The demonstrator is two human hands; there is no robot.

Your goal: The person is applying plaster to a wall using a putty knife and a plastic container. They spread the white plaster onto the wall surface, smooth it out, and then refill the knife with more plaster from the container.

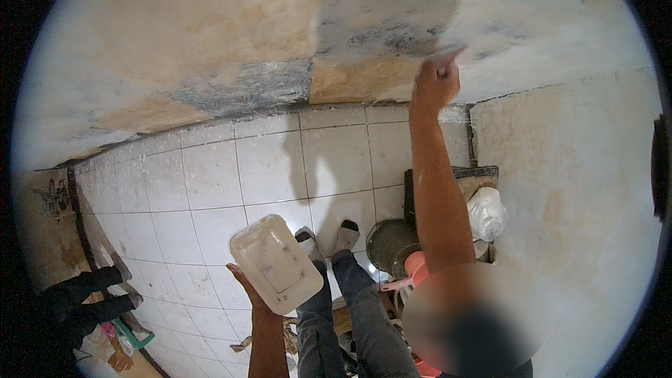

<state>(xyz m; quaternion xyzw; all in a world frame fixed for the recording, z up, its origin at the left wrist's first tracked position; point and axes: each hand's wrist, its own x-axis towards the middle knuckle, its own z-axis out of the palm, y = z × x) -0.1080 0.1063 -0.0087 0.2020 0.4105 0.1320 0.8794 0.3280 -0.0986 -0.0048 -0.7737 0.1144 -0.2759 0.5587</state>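
Note:
My left hand (243,284) is under and beside a translucent, pale rectangular plastic tub (276,264), holding it tilted above the floor. Whitish smears show on the tub's inside. My right arm reaches up and forward to the wall (364,21). There my right hand (437,85) is closed around a thin flat tool (453,53), its edge at the wall surface; blur hides its exact kind. Around it the wall is patchy, with grey rough areas, tan areas and whitish coated ones. My shadow falls across this part.
White floor tiles (210,168) carry pale specks. By my right leg are a dark round pot (389,245), a coral-pink dipper (414,266) and a white plastic bag (486,214). At the left are another person's dark-clothed legs (84,294). A side wall (560,168) stands right.

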